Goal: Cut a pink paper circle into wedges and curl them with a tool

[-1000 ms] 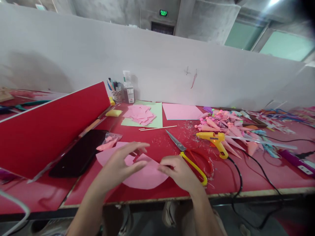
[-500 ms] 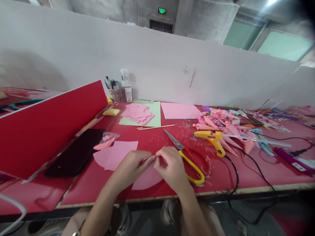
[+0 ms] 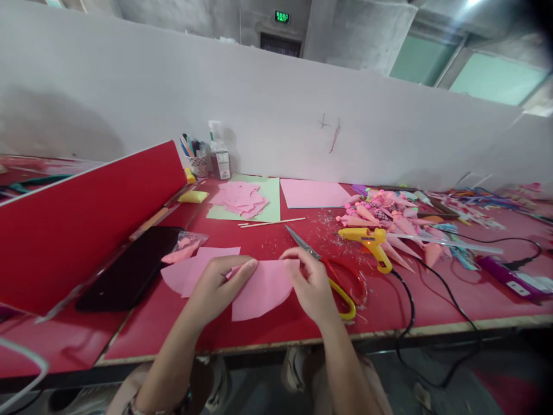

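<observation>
A piece of pink paper point(image 3: 263, 291) with a curved lower edge spans the space between my hands, its straight edge on top. My left hand point(image 3: 222, 282) pinches its upper left, thumb in front. At the upper right corner, my right hand point(image 3: 309, 279) grips the same sheet between thumb and fingers. Other pink paper pieces point(image 3: 185, 274) lie on the table just left of my left hand. Right beside my right hand are large scissors point(image 3: 343, 297) with red and yellow handles, partly covered by that hand.
A yellow glue gun point(image 3: 367, 239) with a black cord lies right, before a heap of pink paper cones point(image 3: 389, 213). Pink scraps point(image 3: 242, 199) rest on green paper point(image 3: 272, 196) at the back. A black phone-like slab point(image 3: 125, 274) and a red board point(image 3: 95, 213) are left.
My hands have moved apart from a close pinch. The pink paper, mostly hidden under them before, now shows spread flat between them.
</observation>
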A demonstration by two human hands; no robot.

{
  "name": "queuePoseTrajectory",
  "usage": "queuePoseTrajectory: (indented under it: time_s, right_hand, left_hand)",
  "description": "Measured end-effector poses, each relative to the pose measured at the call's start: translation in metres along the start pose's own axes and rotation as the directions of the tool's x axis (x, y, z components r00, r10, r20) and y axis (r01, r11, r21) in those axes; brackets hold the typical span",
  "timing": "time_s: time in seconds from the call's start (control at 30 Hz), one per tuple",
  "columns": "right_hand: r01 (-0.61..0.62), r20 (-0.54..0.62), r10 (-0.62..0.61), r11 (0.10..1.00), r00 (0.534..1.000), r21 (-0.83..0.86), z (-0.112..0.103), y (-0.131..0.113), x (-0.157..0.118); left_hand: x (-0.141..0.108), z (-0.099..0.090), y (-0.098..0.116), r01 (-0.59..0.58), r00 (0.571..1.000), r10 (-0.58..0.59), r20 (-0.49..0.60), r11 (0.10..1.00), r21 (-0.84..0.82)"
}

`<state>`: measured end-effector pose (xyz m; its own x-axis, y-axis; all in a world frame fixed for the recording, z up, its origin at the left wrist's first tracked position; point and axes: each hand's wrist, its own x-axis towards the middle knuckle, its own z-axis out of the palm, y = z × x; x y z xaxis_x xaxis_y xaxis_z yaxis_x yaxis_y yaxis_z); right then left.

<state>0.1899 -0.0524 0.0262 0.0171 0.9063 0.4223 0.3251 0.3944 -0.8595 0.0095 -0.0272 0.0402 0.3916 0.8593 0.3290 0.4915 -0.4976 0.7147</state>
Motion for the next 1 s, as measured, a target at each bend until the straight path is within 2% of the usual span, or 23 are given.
queuePoseTrajectory:
  time_s: [0.07,0.17,0.23,0.33,0.47,0.57,0.67,0.73,0.8,0.83,0.87,0.93,1.0]
  right_hand:
    - [-0.005,0.080,0.008,0.999,0.997,-0.038,0.003,-0.002,0.000]
    - [0.031,0.120,-0.018,0.994,0.993,-0.104,0.006,-0.003,-0.001]
    - [0.061,0.147,-0.044,0.991,0.988,-0.118,0.009,-0.002,-0.002]
    - [0.083,0.163,-0.062,0.988,0.985,-0.130,0.013,-0.002,-0.003]
    - [0.086,0.156,-0.068,0.990,0.985,-0.114,0.011,-0.003,-0.003]
    - [0.042,0.107,-0.034,0.996,0.994,-0.074,0.004,-0.002,-0.002]
    - [-0.016,-0.012,0.016,0.999,1.000,-0.038,-0.007,0.002,-0.001]
    - [-0.040,-0.095,0.040,0.999,0.995,0.000,-0.012,0.004,-0.001]
    - [-0.048,-0.111,0.050,0.999,0.993,0.023,-0.015,0.004,-0.002]
    - [-0.045,-0.085,0.047,0.999,0.995,0.021,-0.015,0.004,-0.002]
    - [-0.039,-0.046,0.040,0.999,0.998,0.013,-0.013,0.003,-0.003]
    - [-0.026,0.025,0.026,1.000,0.999,-0.008,-0.010,0.002,-0.003]
    - [0.003,0.038,-0.002,1.000,0.999,-0.029,-0.005,0.001,-0.002]
  left_hand:
    - [0.002,0.003,-0.001,-0.030,0.997,0.034,-0.068,0.998,0.060]
    - [0.004,0.007,-0.003,-0.116,0.970,0.172,-0.172,0.949,0.293]
    - [0.005,0.011,-0.003,-0.217,0.947,0.297,-0.120,0.870,0.443]
    - [0.005,0.018,-0.001,-0.335,0.907,0.420,-0.025,0.757,0.561]
    - [0.003,0.021,0.002,-0.316,0.892,0.452,-0.029,0.667,0.674]
    - [0.002,0.014,-0.002,-0.275,0.886,0.459,-0.067,0.636,0.721]
    - [0.000,0.001,-0.010,-0.158,0.916,0.378,-0.136,0.650,0.743]
    - [-0.001,-0.006,-0.012,-0.032,0.933,0.267,-0.242,0.731,0.682]
    - [-0.003,-0.008,-0.011,0.037,0.925,0.148,-0.349,0.881,0.472]
    - [-0.003,-0.007,-0.009,0.021,0.928,0.102,-0.357,0.946,0.324]
    - [-0.003,-0.004,-0.007,-0.021,0.943,0.078,-0.324,0.984,0.178]
    - [-0.002,0.002,0.000,-0.081,0.982,0.079,-0.170,0.997,-0.010]
    - [-0.001,0.008,0.005,-0.076,0.997,0.076,-0.006,0.997,-0.016]
